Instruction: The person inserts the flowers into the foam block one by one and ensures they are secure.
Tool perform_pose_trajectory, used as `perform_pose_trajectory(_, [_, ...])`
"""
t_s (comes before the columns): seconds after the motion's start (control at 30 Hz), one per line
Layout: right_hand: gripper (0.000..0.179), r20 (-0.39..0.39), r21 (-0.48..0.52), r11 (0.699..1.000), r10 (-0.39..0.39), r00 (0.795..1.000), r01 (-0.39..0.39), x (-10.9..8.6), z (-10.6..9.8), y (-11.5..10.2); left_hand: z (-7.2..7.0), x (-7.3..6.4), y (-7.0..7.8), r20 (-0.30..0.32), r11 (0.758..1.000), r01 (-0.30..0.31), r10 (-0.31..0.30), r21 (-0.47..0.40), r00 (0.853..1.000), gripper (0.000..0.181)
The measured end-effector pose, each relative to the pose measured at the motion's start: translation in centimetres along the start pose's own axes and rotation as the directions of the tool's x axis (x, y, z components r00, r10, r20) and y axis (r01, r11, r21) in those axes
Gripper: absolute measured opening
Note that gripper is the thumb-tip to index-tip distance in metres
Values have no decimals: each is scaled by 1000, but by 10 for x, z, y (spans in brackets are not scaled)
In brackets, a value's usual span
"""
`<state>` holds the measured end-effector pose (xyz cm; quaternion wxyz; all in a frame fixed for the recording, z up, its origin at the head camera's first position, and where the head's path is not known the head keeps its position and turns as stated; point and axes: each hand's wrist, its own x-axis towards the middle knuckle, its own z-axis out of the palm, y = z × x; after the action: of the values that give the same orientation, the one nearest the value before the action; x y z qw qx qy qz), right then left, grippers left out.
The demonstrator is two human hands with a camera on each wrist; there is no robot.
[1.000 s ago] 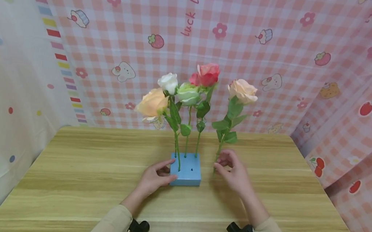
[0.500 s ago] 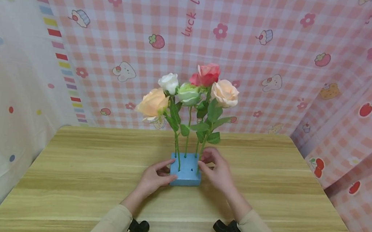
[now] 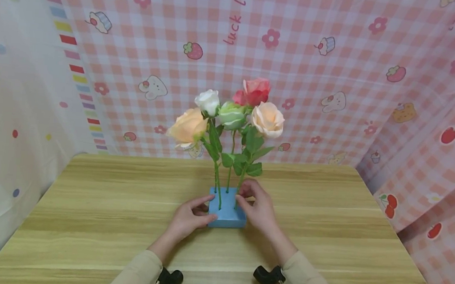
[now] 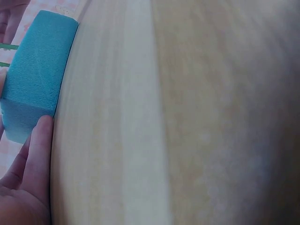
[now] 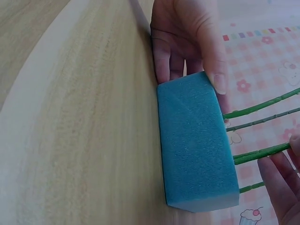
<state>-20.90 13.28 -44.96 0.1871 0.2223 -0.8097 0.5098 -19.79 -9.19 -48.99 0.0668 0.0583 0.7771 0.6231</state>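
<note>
In the head view my left hand (image 3: 187,219) grips the left side of a blue foam block (image 3: 226,220) lying on the table. My right hand (image 3: 260,209) pinches the green stem of a pale peach rose (image 3: 267,119). That stem's lower end meets the block's top at the front-right hole; how deep it sits cannot be seen. Standing in the block are a yellow-orange rose (image 3: 188,127), a white rose (image 3: 208,101), a green rose (image 3: 232,116) and a pink-red rose (image 3: 257,91). The right wrist view shows the pinched stem (image 5: 262,153) beside the foam's face.
A wood-grain table (image 3: 97,221) extends around the block. Behind it hangs a pink checked cloth (image 3: 158,56) with printed figures, and a white dotted cloth (image 3: 22,99) hangs at the left. Black wrist mounts (image 3: 170,279) sit near both sleeves.
My right hand has carried the peach rose leftward from beside the block to its front-right hole, and the bloom has come lower. My left hand has stayed on the block.
</note>
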Motion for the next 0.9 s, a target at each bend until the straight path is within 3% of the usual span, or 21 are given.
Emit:
perform_pose_trajectory(0.4, [27,1,-70,996,-49,999,49,-2,2,6,0,0,1,6,1000,-4,4,11,1000,57])
perform_pose_trajectory(0.67, [24,19,-77,997,-4,1000,6,-4,2,6,0,0,1,-5,1000,1,0,20,1000,57])
perform_pose_trajectory(0.9, [25,13,-109,994,-19,1000,21,-4,3,6,1,-1,1,-10,1000,-5,6,25,1000,57])
